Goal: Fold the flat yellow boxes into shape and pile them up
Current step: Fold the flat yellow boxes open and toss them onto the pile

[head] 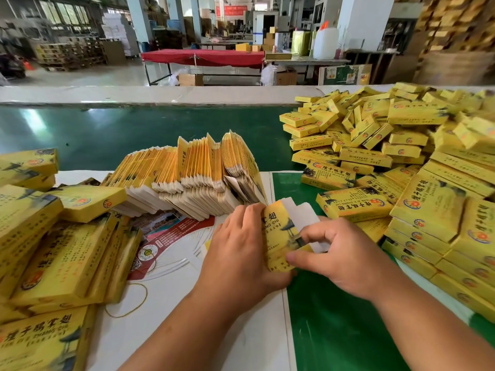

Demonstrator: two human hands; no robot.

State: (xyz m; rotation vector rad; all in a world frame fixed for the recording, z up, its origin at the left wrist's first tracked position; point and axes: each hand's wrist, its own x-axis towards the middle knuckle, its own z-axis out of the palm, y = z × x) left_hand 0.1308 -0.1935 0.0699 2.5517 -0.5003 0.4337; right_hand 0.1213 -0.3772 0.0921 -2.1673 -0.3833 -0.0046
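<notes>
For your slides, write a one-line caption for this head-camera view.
Both hands, left and right, grip one yellow box between standing flat boxes and a heap of folded boxes.

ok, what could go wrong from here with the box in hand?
1. Both hands, left hand and right hand, grip the box while its white flaps are open; a flap could crease or tear.
2. The flat stack leans right beside the left hand; a knock may topple it.
3. The folded pile on the right is loose; added boxes might slide off.
</notes>
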